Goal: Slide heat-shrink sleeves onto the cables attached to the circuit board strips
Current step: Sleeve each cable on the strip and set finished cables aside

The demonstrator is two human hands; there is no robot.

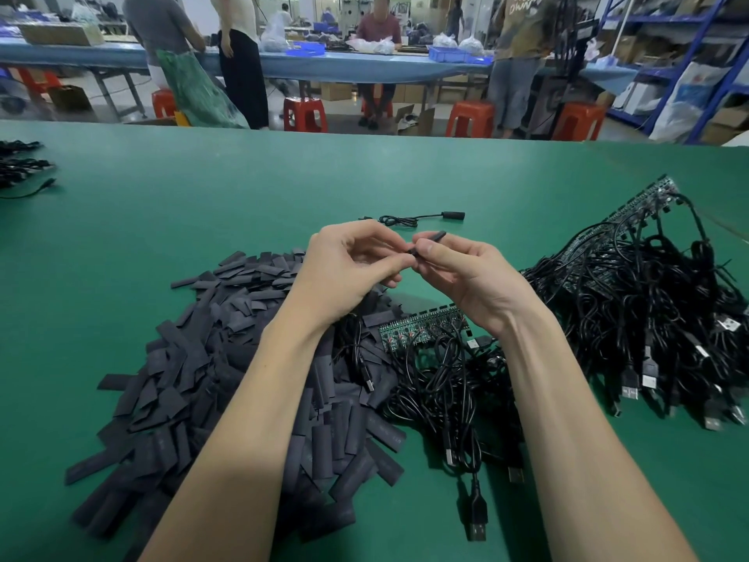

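Note:
Both hands are raised over the green table, fingertips meeting. My right hand pinches a black heat-shrink sleeve that sticks up to the right. My left hand pinches something small and dark at the sleeve's lower end; I cannot tell what. Under my wrists lies a green circuit board strip with black USB cables tangled off it. A large heap of flat black sleeves spreads to the left. More circuit board strips with cables are piled at the right.
One cable with a sleeve on it lies alone beyond my hands. More black cables sit at the far left edge. Beyond the table are red stools, several people at a blue bench, and shelving.

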